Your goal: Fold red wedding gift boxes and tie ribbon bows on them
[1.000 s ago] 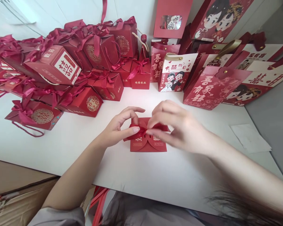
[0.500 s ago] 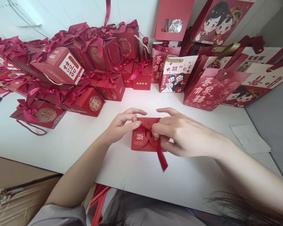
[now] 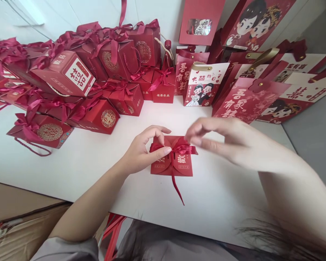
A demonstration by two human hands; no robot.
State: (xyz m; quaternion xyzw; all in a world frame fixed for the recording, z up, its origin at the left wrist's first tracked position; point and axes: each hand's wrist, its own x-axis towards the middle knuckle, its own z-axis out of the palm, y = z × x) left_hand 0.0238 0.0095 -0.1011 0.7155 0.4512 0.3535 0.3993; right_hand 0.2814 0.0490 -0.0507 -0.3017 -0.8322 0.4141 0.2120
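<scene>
A small red gift box (image 3: 174, 165) sits in the middle of the white table (image 3: 206, 203), with a red ribbon (image 3: 179, 148) tied in a bow across its top and one tail hanging toward me. My left hand (image 3: 145, 150) pinches the left loop of the bow between thumb and forefinger. My right hand (image 3: 222, 139) hovers just right of and above the box, fingers loosely curled and apart, holding nothing; it is slightly blurred.
A heap of red ribboned gift boxes (image 3: 78, 79) fills the back left. Red and white paper gift bags (image 3: 203, 85) lean against the wall at the back right. A white paper sheet (image 3: 288, 159) lies at the right edge. A cardboard carton (image 3: 19, 232) stands below left.
My right hand let go of the ribbon and lifted up and to the right. The bow now lies spread on the box and the loose tail hangs straight down.
</scene>
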